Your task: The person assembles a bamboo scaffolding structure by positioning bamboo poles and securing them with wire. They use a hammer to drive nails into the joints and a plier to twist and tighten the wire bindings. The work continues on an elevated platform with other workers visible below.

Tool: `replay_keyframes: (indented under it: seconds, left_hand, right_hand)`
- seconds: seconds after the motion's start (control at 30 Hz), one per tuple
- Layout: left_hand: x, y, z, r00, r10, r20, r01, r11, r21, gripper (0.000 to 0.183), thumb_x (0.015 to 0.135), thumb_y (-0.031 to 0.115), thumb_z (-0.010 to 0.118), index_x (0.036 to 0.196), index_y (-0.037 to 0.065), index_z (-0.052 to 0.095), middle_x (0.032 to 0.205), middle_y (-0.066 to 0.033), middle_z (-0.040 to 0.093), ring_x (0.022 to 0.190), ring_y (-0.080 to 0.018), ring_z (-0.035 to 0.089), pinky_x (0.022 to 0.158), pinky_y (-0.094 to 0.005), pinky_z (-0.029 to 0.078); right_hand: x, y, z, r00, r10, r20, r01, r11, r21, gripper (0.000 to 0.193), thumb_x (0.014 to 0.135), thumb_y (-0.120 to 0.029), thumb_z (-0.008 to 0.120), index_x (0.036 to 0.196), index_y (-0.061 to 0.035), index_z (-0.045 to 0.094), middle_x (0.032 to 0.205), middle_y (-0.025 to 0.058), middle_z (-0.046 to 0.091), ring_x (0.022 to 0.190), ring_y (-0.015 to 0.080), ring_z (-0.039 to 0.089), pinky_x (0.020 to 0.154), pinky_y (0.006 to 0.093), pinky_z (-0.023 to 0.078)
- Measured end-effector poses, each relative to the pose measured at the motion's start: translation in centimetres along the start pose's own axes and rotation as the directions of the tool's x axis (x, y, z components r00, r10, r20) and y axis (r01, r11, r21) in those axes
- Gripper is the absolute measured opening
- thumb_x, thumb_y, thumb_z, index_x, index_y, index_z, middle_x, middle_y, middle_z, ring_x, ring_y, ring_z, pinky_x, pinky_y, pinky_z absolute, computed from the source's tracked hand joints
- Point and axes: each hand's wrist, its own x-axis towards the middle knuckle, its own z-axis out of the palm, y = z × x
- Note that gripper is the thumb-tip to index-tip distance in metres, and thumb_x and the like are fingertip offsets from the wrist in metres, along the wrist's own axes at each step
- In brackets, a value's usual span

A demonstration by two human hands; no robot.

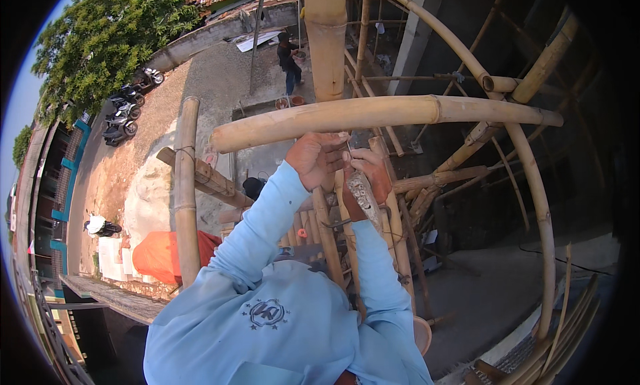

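Observation:
Just under a thick horizontal bamboo pole (387,113), my two hands meet close together. My left hand (315,160) is closed, its fingertips pinching a thin strand (348,145) beside the pole. My right hand (372,175) is closed too, thumb and fingers pinched at the strand's lower end. Against the right palm and wrist lies a pale, speckled, elongated object (363,195) whose kind I cannot make out. An upright bamboo pole (325,45) rises behind the horizontal one, and more poles stand below my hands.
Bamboo scaffolding surrounds me, with a left upright (187,192) and a long curved pole (537,205) at right. Far below, a person (290,62) stands near buckets (297,101). Parked motorbikes (123,118), an orange tarp (157,257) and a sand pile (148,198) lie at left.

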Motion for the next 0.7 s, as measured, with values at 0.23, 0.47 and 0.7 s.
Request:
replay_keyframes:
  seconds: [0.23,0.47,0.7]
  left_hand:
    - [-0.1,-0.1,0.4,0.999,-0.005,0.038,0.007,0.998,-0.059,0.015,0.098,0.009,0.063,0.113,0.007,0.062,0.105,-0.0037,0.065,0.096,-0.0221,0.064,0.086,-0.0404,0.051]
    - [-0.2,0.1,0.6,0.999,-0.038,0.034,0.04,0.998,-0.049,0.014,0.1,0.008,0.061,0.114,0.01,0.061,0.108,-0.002,0.064,0.1,-0.0189,0.064,0.087,-0.0365,0.054]
    - [-0.8,0.4,0.6,0.998,-0.039,0.046,0.042,0.997,-0.06,0.018,0.101,0.008,0.06,0.118,0.011,0.06,0.113,-0.0028,0.063,0.1,-0.0199,0.064,0.088,-0.0388,0.054]
  right_hand:
    - [-0.5,-0.1,-1.0,0.997,0.041,0.058,-0.042,0.999,0.011,0.033,0.079,0.0,0.082,0.107,-0.0021,0.065,0.109,0.0171,0.07,0.097,0.0324,0.07,0.082,0.0395,0.057]
    - [-5.2,-0.2,-7.1,0.939,0.325,0.114,-0.327,0.945,-0.005,0.031,0.09,-0.014,0.079,0.113,-0.0012,0.063,0.102,0.0154,0.069,0.09,0.0254,0.068,0.078,0.0357,0.055]
    - [-6.6,-3.0,-9.2,0.677,0.719,0.155,-0.688,0.693,-0.213,0.033,0.093,-0.026,0.077,0.108,0.0004,0.063,0.087,0.0156,0.067,0.078,0.0238,0.065,0.071,0.0383,0.053]
